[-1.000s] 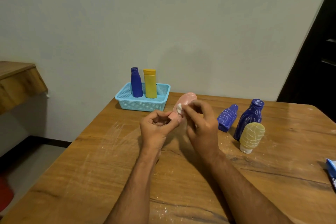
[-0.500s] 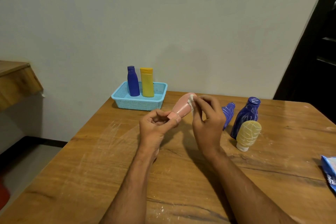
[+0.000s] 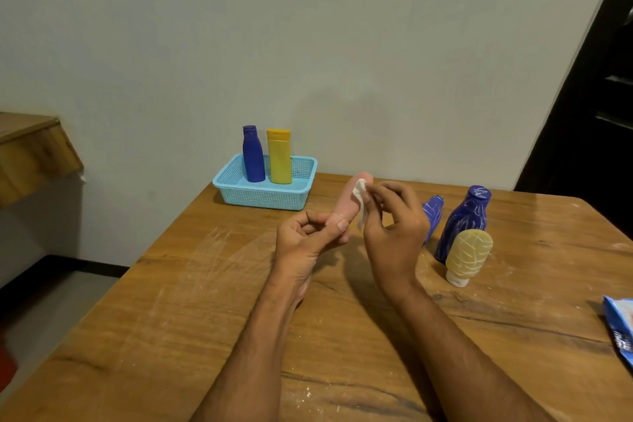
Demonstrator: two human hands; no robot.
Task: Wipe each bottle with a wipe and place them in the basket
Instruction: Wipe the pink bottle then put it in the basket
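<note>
My left hand [image 3: 305, 240] sits just below the middle of the frame, fingers curled, thumb and fingers pinching the narrow neck end of a smooth pink plastic bottle [image 3: 349, 199] that tilts up and away toward the wall. My right hand [image 3: 394, 229] is beside it, palm turned inward, thumb and forefinger pinching a small crumpled white wipe [image 3: 360, 197] pressed against the pink bottle's upper side near its rounded end. Both forearms run up from the bottom edge.

The pink bottle looks matte and plain, held above the scuffed brown wooden worktop [image 3: 191, 312], which carries pale streaks and white specks.

At centre right, a tall dark blue plastic bottle with white scribbled lines [image 3: 462, 226] stands upright; a cream rounded bottle with a white cap [image 3: 467, 255] stands cap-down just in front of it. A smaller blue scribbled bottle [image 3: 432, 216] lies partly hidden behind my right hand.

Above centre, a light blue mesh plastic basket [image 3: 263, 195] sits at the worktop's far edge, holding a clean blue bottle [image 3: 253, 156] and a yellow flat-topped bottle [image 3: 279, 158], upright and side by side. A blue wipe packet [image 3: 621, 325] shows at the lower right edge.
</note>
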